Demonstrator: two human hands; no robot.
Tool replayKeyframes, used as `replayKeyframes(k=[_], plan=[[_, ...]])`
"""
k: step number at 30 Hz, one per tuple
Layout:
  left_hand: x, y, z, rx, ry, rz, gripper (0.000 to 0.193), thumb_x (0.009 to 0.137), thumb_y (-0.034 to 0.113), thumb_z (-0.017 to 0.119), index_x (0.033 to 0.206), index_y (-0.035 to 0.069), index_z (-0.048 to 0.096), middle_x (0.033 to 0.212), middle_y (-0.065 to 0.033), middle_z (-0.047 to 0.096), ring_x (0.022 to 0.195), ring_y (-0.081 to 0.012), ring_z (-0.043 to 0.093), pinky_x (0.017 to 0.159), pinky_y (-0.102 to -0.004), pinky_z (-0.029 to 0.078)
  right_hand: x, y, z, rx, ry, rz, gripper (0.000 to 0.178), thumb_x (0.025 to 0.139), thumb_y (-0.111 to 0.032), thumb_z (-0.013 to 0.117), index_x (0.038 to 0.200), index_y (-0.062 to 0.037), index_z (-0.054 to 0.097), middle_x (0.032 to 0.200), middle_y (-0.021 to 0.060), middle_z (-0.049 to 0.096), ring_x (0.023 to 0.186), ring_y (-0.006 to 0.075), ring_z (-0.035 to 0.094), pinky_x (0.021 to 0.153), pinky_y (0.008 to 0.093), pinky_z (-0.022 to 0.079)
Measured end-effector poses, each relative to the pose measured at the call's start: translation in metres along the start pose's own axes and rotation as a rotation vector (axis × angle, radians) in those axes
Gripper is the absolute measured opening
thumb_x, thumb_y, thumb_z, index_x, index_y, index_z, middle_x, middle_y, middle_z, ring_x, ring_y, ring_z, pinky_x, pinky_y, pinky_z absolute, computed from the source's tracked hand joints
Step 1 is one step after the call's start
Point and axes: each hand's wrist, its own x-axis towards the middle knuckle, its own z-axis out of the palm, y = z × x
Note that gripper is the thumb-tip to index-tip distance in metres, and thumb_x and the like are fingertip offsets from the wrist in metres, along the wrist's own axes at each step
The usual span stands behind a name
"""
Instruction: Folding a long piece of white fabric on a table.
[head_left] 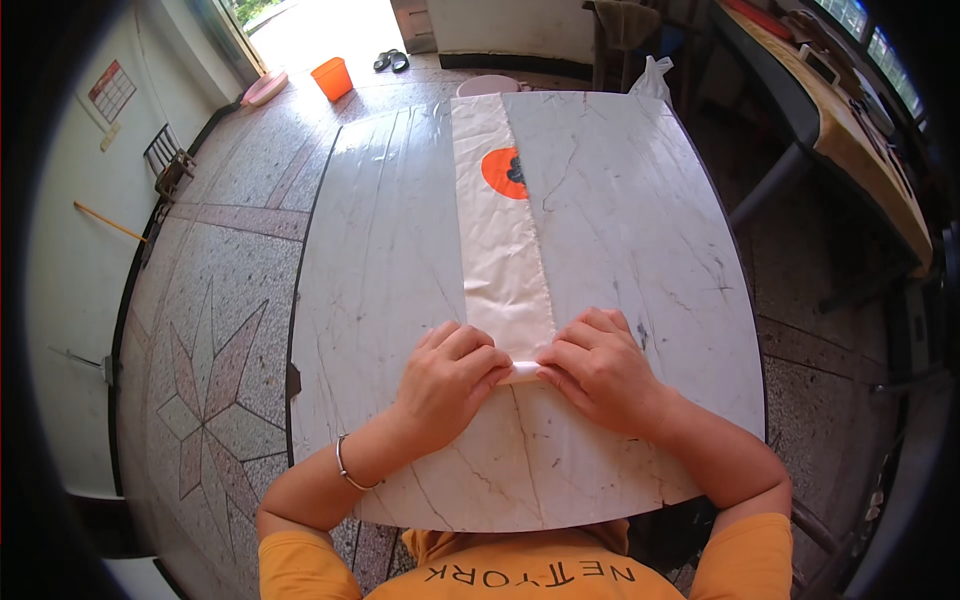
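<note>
A long strip of cream cloth (pixel 502 255) lies lengthwise on the marble-patterned table (pixel 390 260), running from the far edge toward me. An orange round patch (pixel 498 173) with a dark shape marks its right edge near the far end. The near end is turned into a narrow roll (pixel 522 373). My left hand (pixel 450 375) pinches the roll's left end, and my right hand (pixel 600 370) pinches its right end. Both hands rest close to the tabletop with fingers curled; the fingertips partly cover the roll's ends.
An orange bucket (pixel 332 79), a pink basin (pixel 265 88) and dark slippers (pixel 391 61) are on the floor beyond the table. A small chair (pixel 167 160) stands by the left wall. To the right is a side table (pixel 870 150) with a tan cover.
</note>
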Motion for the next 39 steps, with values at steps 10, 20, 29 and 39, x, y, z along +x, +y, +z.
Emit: replayKeyframes(k=[10, 20, 29, 39], plan=[[-0.006, 0.009, -0.007, 0.148, -0.102, 0.118, 0.013, 0.08, 0.015, 0.076, 0.091, 0.01, 0.07, 0.092, -0.001, 0.063, 0.086, -0.0205, 0.058, 0.076, -0.0345, 0.044, -0.006, 0.001, -0.002, 0.016, 0.049, -0.03, 0.018, 0.079, -0.015, 0.076, 0.095, -0.0122, 0.067, 0.094, 0.0016, 0.063, 0.096, 0.0221, 0.057, 0.091, 0.0382, 0.04], [-0.011, 0.009, -0.017, -0.026, -0.265, -0.057, 0.003, 0.088, 0.014, 0.068, 0.09, 0.012, 0.069, 0.088, -0.0009, 0.059, 0.089, -0.0219, 0.056, 0.076, -0.0346, 0.044, -0.006, -0.004, -0.007, 0.093, -0.053, -0.072, 0.008, 0.085, -0.017, 0.072, 0.089, -0.0113, 0.069, 0.088, 0.0024, 0.062, 0.092, 0.0236, 0.058, 0.088, 0.0379, 0.041], [-0.01, 0.013, -0.012, 0.076, -0.164, 0.028, 0.013, 0.081, 0.006, 0.071, 0.093, 0.009, 0.07, 0.088, -0.0014, 0.062, 0.083, -0.0222, 0.057, 0.074, -0.0351, 0.044, -0.001, 0.007, -0.009, 0.255, -0.09, 0.075, 0.019, 0.083, -0.02, 0.075, 0.097, -0.0108, 0.067, 0.092, 0.0034, 0.06, 0.095, 0.0247, 0.056, 0.089, 0.0374, 0.041], [-0.007, 0.016, -0.01, 0.055, -0.106, 0.027, 0.015, 0.081, 0.01, 0.074, 0.096, 0.01, 0.07, 0.089, -0.0013, 0.062, 0.086, -0.0214, 0.058, 0.075, -0.0354, 0.044, -0.005, 0.007, -0.009, 0.169, -0.115, 0.035, 0.019, 0.079, -0.017, 0.076, 0.091, -0.0103, 0.063, 0.093, 0.0051, 0.059, 0.098, 0.0249, 0.055, 0.091, 0.038, 0.04]])
